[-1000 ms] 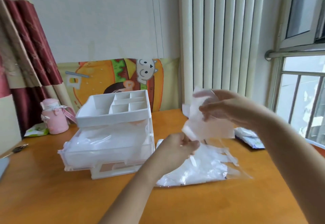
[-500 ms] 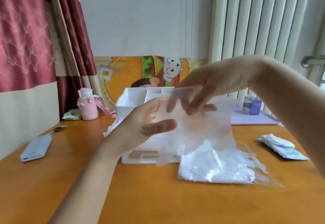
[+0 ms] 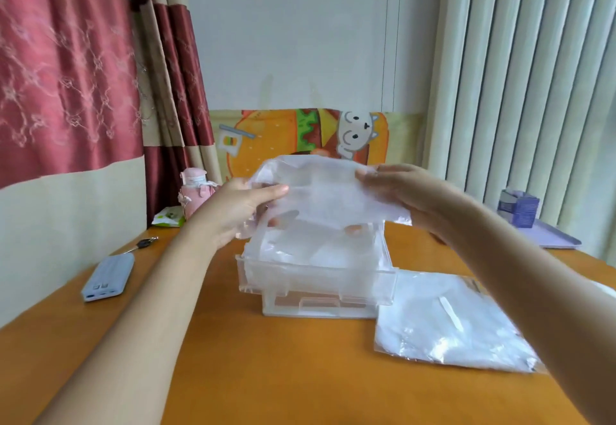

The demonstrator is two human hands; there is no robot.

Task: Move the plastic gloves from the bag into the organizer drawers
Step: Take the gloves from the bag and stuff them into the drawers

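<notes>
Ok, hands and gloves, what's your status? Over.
Left hand and right hand hold one glove over the open drawer. Drawer already partly filled. Bag beside it has more. Nothing in the way.

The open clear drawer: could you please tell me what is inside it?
The drawer holds a pile of thin plastic gloves. The glove held above by the left hand and right hand hides its back part.

Held plastic glove [image 3: 320, 191] covered the organizer [image 3: 313, 279] top, so its compartments were unreadable. Under-fingers of left hand [image 3: 233, 208] and right hand [image 3: 400, 191] were smudges through the film. Right forearm hid the bag [image 3: 443, 324] corner. Left hand blocked part of the pink bottle [image 3: 195, 188]. Blue box [image 3: 518, 208] print was too blurred to read.
</notes>
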